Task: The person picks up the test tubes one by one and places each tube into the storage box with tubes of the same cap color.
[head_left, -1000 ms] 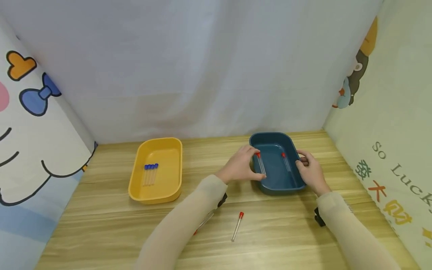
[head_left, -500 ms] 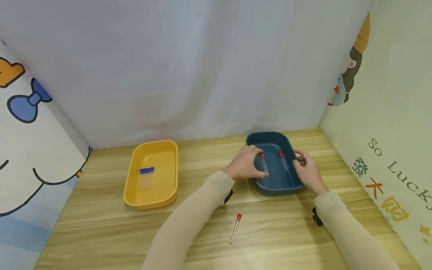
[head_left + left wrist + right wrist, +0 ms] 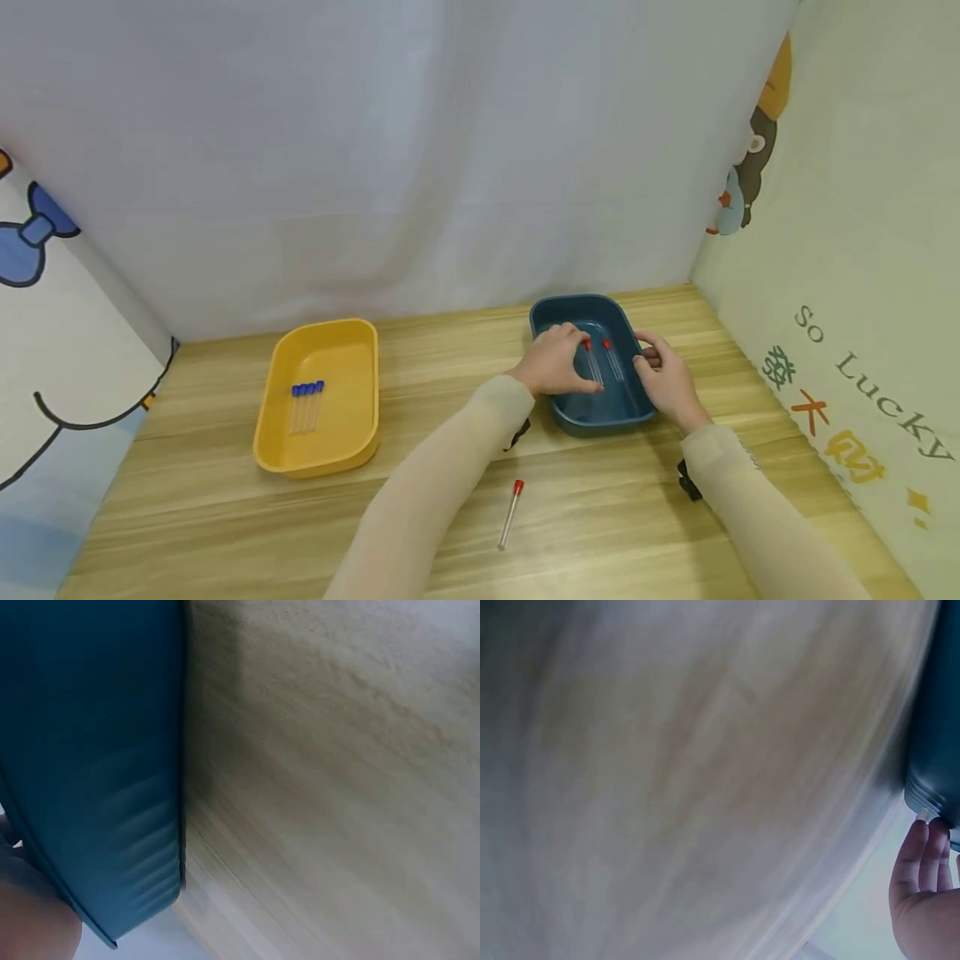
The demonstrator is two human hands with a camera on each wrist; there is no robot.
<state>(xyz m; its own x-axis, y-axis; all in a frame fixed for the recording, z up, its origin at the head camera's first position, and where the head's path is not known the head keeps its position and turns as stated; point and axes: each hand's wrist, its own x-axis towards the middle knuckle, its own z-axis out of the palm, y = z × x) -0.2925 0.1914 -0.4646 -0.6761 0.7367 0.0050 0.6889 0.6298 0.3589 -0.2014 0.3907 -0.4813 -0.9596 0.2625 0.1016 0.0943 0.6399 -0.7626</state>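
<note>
My left hand [image 3: 553, 362] reaches over the left rim of a dark blue tray [image 3: 588, 414]. Between its thumb and forefinger it pinches a clear test tube [image 3: 595, 367] with a red cap, low inside the tray. Just right of that, a second red-capped tube [image 3: 613, 362] lies on the tray floor. My right hand [image 3: 670, 383] holds the tray's right wall, thumb at the rim and fingers outside. In the right wrist view, its fingertips [image 3: 924, 834] are against the tray's outer side. The left wrist view has mostly the tray's outer wall [image 3: 112, 787].
A yellow tray [image 3: 351, 429] stands on the left with several blue-capped tubes [image 3: 305, 408] side by side in it. Nearer me, one red-capped tube [image 3: 512, 514] lies on the wooden table [image 3: 225, 533]. A grey-white cloth [image 3: 337, 167] hangs behind; printed panels flank both sides.
My left hand has moved right within the blue tray, bringing its tube closer to the one lying there. A tube beside my left forearm is now hidden by the sleeve. The head view has shifted.
</note>
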